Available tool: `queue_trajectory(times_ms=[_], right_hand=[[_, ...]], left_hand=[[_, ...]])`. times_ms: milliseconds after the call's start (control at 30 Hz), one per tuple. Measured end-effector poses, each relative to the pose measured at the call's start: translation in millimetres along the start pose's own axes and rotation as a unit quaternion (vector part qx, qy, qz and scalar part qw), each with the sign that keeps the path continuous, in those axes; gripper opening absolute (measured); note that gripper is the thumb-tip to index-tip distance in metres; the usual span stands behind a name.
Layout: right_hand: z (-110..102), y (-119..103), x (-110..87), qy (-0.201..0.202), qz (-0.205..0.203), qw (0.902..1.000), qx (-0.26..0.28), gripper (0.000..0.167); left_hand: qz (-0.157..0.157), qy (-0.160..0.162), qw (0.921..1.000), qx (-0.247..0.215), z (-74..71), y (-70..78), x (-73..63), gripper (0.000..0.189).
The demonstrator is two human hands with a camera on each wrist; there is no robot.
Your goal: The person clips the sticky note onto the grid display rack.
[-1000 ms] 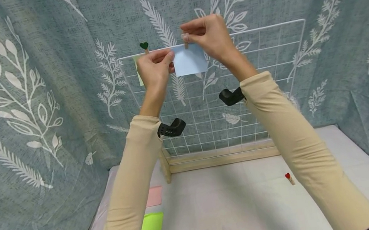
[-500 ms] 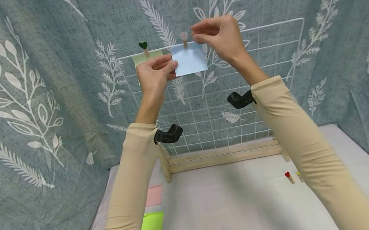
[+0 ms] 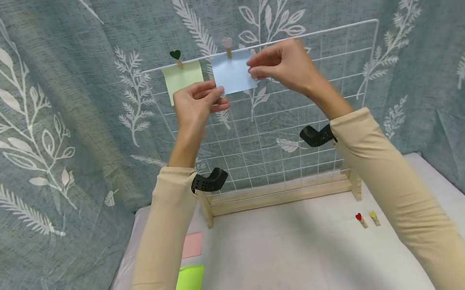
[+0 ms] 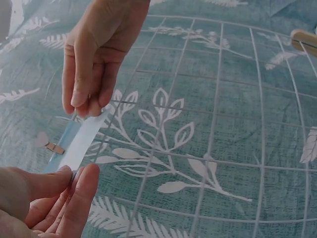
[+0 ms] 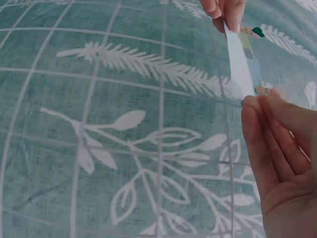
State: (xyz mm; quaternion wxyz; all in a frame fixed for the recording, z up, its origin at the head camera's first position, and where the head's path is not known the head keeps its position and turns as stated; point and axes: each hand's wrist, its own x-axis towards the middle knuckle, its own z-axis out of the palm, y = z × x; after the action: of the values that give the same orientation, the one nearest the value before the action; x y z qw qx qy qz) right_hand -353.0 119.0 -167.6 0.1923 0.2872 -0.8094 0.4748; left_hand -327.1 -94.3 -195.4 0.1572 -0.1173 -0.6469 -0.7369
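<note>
Probably levelling is in hand: in the head view, a light-blue paper rectangle hangs at upper centre, pegged to a white wire grid by a wooden heart-topped clothespin. At lower left in the left wrist view, the left hand pinches one edge; at right in the right wrist view, the right hand pinches the other. Next likely calls for gentle release.

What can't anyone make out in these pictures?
Head view: left edges of the pink note and lime note, behind the left sleeve.
Head view: lower right corner of the pale green note, behind the left hand.
Head view: part of the blue note, behind the right hand.
Left wrist view: pale heart on the clip, blurred.
</note>
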Motion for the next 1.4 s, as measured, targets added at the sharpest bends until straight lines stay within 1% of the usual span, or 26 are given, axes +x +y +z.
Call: queue_trajectory(times_ms=[133, 267, 433, 500, 633, 800, 967, 1033, 1200, 1333, 1400], right_hand=[[-0.1, 8.1, -7.8, -0.012, 0.006, 0.9996, -0.024, 0.024], [-0.9, 16.6, -16.2, -0.020, 0.010, 0.9992, -0.034, 0.024], [-0.9, 28.0, -27.1, -0.025, 0.017, 0.9986, -0.044, 0.024], [0.4, 33.3, -32.0, -0.030, 0.021, 0.9981, -0.050, 0.024], [2.6, 46.0, -43.8, -0.046, 0.035, 0.9969, -0.053, 0.025], [4.0, 64.8, -59.6, -0.053, 0.058, 0.9963, -0.034, 0.026], [6.9, 80.3, -77.8, -0.063, 0.058, 0.9947, -0.057, 0.025], [9.2, 84.2, -83.9, -0.071, 0.057, 0.9935, -0.068, 0.025], [15.4, 92.5, -95.9, -0.087, 0.065, 0.9923, -0.060, 0.022], [16.6, 103.1, -104.9, -0.094, 0.072, 0.9914, -0.054, 0.022], [16.2, 109.4, -110.2, -0.098, 0.076, 0.9907, -0.056, 0.022]], left_hand=[[0.000, 0.000, 1.0000, 0.004, -3.3, -6.1, -4.1, 0.022], [-0.004, -0.003, 1.0000, 0.009, -8.0, -13.0, -7.8, 0.018], [0.000, -0.024, 0.9996, 0.016, -16.0, -23.7, -12.0, 0.020], [0.000, -0.034, 0.9990, 0.030, -19.5, -28.3, -14.0, 0.022], [-0.013, -0.052, 0.9973, 0.051, -25.5, -36.1, -18.7, 0.024], [-0.021, -0.064, 0.9940, 0.086, -33.4, -45.0, -24.6, 0.026], [-0.039, -0.072, 0.9891, 0.123, -42.5, -56.3, -31.3, 0.028], [-0.046, -0.073, 0.9882, 0.127, -46.1, -61.5, -34.1, 0.028], [-0.058, -0.082, 0.9871, 0.124, -55.7, -75.6, -40.8, 0.027], [-0.073, -0.096, 0.9826, 0.141, -60.5, -85.7, -47.1, 0.027], [-0.075, -0.103, 0.9803, 0.151, -61.5, -89.7, -50.2, 0.025]])
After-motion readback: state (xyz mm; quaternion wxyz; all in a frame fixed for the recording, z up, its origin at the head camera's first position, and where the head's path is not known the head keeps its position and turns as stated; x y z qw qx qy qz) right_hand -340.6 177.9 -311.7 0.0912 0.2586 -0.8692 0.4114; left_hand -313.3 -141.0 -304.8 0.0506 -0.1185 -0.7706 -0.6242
